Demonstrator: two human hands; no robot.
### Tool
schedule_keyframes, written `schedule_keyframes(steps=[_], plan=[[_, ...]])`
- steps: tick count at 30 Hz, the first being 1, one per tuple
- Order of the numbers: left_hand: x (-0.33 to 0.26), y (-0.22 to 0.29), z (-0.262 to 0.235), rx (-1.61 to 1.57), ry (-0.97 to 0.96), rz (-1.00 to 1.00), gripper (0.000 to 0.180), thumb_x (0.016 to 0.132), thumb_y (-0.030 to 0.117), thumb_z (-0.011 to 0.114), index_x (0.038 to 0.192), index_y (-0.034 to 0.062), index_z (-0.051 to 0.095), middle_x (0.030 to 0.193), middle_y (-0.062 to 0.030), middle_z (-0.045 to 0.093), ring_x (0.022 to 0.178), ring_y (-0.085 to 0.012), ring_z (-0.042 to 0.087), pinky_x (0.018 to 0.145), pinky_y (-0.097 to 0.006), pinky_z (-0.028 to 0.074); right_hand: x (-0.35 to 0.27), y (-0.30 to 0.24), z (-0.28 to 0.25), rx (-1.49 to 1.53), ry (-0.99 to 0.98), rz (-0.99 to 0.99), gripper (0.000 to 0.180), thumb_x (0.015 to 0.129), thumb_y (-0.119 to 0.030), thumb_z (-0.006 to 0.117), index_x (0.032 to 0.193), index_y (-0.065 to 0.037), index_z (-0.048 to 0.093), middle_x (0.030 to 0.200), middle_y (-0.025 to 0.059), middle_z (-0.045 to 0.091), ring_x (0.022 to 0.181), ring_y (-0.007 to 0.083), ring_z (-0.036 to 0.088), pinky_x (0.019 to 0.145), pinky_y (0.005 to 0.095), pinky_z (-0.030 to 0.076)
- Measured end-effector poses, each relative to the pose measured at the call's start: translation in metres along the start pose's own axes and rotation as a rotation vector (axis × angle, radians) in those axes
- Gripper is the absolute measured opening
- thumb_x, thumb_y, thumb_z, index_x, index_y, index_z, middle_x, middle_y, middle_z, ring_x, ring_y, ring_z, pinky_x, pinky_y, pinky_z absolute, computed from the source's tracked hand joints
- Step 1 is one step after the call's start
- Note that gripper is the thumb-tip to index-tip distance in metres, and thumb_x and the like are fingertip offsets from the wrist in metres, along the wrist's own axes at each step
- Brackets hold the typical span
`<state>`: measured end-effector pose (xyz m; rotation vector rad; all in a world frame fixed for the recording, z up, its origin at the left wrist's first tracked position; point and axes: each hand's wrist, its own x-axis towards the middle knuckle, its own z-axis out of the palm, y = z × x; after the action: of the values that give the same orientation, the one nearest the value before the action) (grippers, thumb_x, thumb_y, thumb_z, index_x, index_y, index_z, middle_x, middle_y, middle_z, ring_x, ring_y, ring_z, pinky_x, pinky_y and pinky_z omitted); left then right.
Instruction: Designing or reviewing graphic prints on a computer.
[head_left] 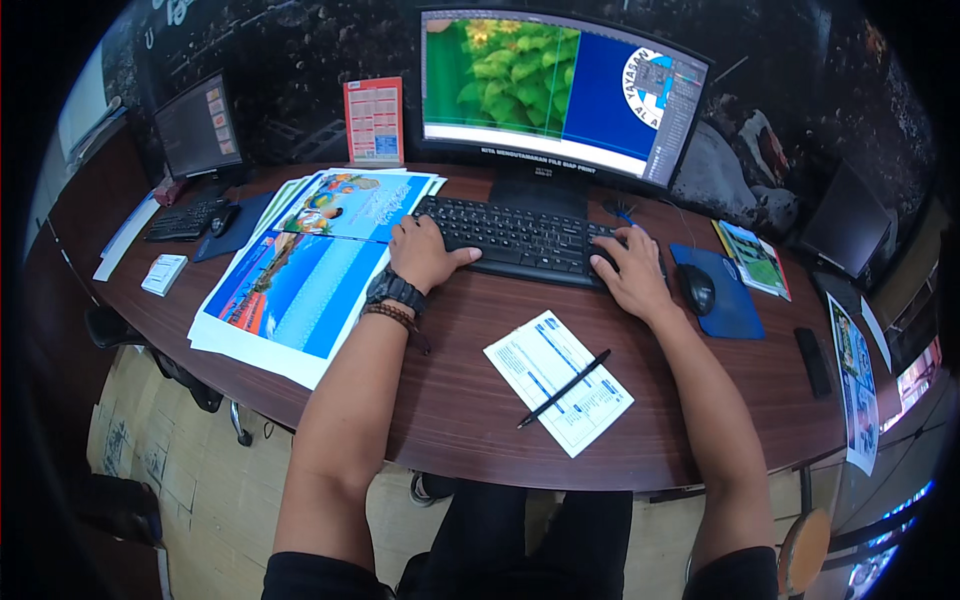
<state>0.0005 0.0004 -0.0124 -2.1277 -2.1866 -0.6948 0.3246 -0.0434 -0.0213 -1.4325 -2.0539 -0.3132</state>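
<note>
Left of the keyboard (525,240) lie papers (310,275); right, a mouse (697,289). Left hand (422,258) and right hand (640,280) touch keys, fingers (638,240) loosely spread, holding nothing.

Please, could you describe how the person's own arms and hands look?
Both the left hand and right hand are without gloves. The left wrist wears a chunky black watch and a brown beaded bracelet; the right wrist is bare. Black sleeves end high on both arms.
</note>
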Motion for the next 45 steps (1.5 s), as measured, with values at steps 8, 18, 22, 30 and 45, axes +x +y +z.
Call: schedule_keyframes(steps=[8, 18, 22, 30, 45], plan=[[0.001, 0.004, -0.004, -0.005, -0.022, 0.067, 0.082, 0.072, 0.061, 0.078, 0.121, -0.0027, 0.063, 0.132, -0.0222, 0.049, 0.127, -0.0380, 0.042, 0.107, -0.048, 0.038, 0.032, -0.005, 0.005, -0.001, -0.016, 0.030, 0.026, 0.094, -0.027, 0.057, 0.107, -0.011, 0.072, 0.119, 0.0172, 0.055, 0.123, 0.0333, 0.046, 0.107, 0.0463, 0.031], [0.001, 0.004, -0.003, -0.034, -0.015, 0.066, 0.079, 0.071, 0.059, 0.080, 0.119, -0.0011, 0.063, 0.132, -0.0217, 0.048, 0.128, -0.0379, 0.040, 0.108, -0.050, 0.035, 0.076, -0.037, 0.033, 0.137, -0.071, 0.072, 0.025, 0.091, -0.017, 0.057, 0.110, -0.013, 0.072, 0.114, 0.0150, 0.058, 0.119, 0.0338, 0.048, 0.105, 0.0463, 0.034], [0.000, 0.006, -0.002, -0.035, 0.019, 0.097, 0.077, 0.070, 0.057, 0.082, 0.117, -0.0022, 0.063, 0.127, -0.0215, 0.049, 0.125, -0.0373, 0.043, 0.105, -0.046, 0.041, 0.084, -0.044, 0.044, 0.129, -0.092, 0.082, 0.026, 0.090, -0.014, 0.055, 0.111, -0.014, 0.072, 0.115, 0.0150, 0.058, 0.121, 0.0336, 0.048, 0.106, 0.0459, 0.034], [0.002, 0.003, -0.002, -0.018, 0.016, 0.100, 0.080, 0.070, 0.057, 0.082, 0.119, -0.0027, 0.061, 0.126, -0.0233, 0.048, 0.123, -0.0381, 0.045, 0.102, -0.044, 0.045, 0.085, -0.063, 0.060, 0.009, -0.217, 0.154, 0.037, 0.095, -0.030, 0.054, 0.130, -0.019, 0.060, 0.126, 0.0142, 0.053, 0.128, 0.0334, 0.042, 0.108, 0.0545, 0.028], [-0.001, 0.005, -0.011, -0.068, -0.070, 0.094, 0.084, 0.075, 0.059, 0.078, 0.123, -0.0070, 0.059, 0.133, -0.0300, 0.047, 0.128, -0.0433, 0.041, 0.107, -0.046, 0.041, 0.032, 0.029, -0.016, -0.188, -0.015, 0.271, 0.038, 0.077, -0.017, 0.064, 0.115, -0.018, 0.070, 0.118, 0.0133, 0.063, 0.115, 0.0339, 0.057, 0.098, 0.0512, 0.041]])
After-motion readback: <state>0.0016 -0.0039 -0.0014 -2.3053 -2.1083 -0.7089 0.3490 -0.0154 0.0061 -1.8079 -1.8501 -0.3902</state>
